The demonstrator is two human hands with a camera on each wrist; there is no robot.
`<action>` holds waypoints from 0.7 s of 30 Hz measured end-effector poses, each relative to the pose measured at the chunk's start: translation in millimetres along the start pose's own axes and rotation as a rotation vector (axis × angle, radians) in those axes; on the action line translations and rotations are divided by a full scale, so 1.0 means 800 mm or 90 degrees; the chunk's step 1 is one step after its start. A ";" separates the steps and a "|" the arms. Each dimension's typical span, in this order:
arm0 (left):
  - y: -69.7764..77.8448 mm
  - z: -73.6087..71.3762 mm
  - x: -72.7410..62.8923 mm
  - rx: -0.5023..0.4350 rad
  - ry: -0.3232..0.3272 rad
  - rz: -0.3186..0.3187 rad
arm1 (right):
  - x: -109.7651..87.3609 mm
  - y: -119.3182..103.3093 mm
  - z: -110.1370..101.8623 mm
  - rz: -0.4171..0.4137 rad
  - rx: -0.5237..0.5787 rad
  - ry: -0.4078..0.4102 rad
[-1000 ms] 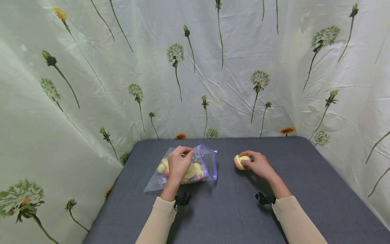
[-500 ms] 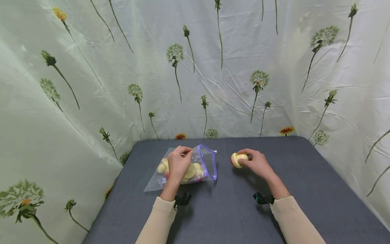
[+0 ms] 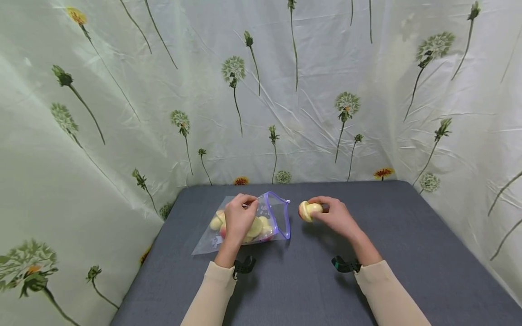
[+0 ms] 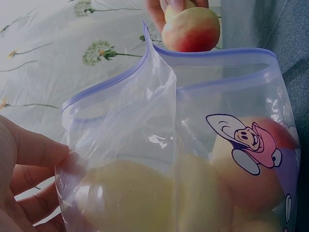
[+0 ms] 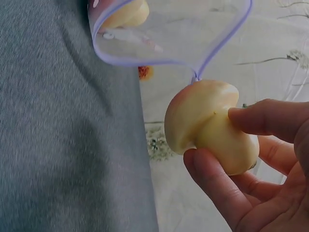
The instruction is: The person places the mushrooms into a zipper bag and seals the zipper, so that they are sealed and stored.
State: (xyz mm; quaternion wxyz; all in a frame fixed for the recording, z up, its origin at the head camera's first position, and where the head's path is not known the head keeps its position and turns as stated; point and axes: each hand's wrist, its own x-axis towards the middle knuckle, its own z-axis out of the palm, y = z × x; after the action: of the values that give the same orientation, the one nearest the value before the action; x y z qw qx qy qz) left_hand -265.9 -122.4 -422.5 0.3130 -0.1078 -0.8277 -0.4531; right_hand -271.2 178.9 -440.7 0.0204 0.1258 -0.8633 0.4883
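My left hand [image 3: 240,216] pinches the upper side of a clear zip bag [image 4: 120,130] with a purple zip rim. The bag lies on its side with its mouth gaping to the right. Inside it are several cream and red mushrooms [image 3: 256,227], partly covered by the left hand in the head view. My right hand [image 3: 335,218] grips another mushroom [image 5: 207,128] by its stem, thumb and fingertips around it. Its pale cap, blushed red on top, points toward the bag's mouth. In the head view a short gap separates that mushroom from the rim.
A dark grey cloth-covered table [image 3: 293,280] lies under everything. Behind and beside it hangs a white curtain [image 3: 261,99] printed with dandelions. The bag's white zip slider [image 3: 288,201] sits at the rim's upper corner.
My right hand has carried the mushroom to the left, nearer the bag's mouth, and raised it slightly. The left hand and the bag have hardly moved.
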 end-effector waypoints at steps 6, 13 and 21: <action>0.000 0.001 0.000 -0.004 -0.001 0.000 | 0.002 -0.013 0.013 -0.021 0.040 -0.032; -0.001 0.001 0.000 -0.005 -0.004 -0.001 | 0.005 -0.024 0.034 -0.047 0.067 -0.065; -0.001 0.004 0.000 -0.002 0.001 0.010 | 0.013 -0.031 0.058 -0.095 0.091 -0.112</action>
State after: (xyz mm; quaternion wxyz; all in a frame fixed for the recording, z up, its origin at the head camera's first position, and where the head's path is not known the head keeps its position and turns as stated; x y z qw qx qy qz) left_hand -267.4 -120.2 -424.0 0.3173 -0.1143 -0.8258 -0.4519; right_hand -271.3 125.0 -442.6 -0.0283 0.2334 -0.8129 0.5329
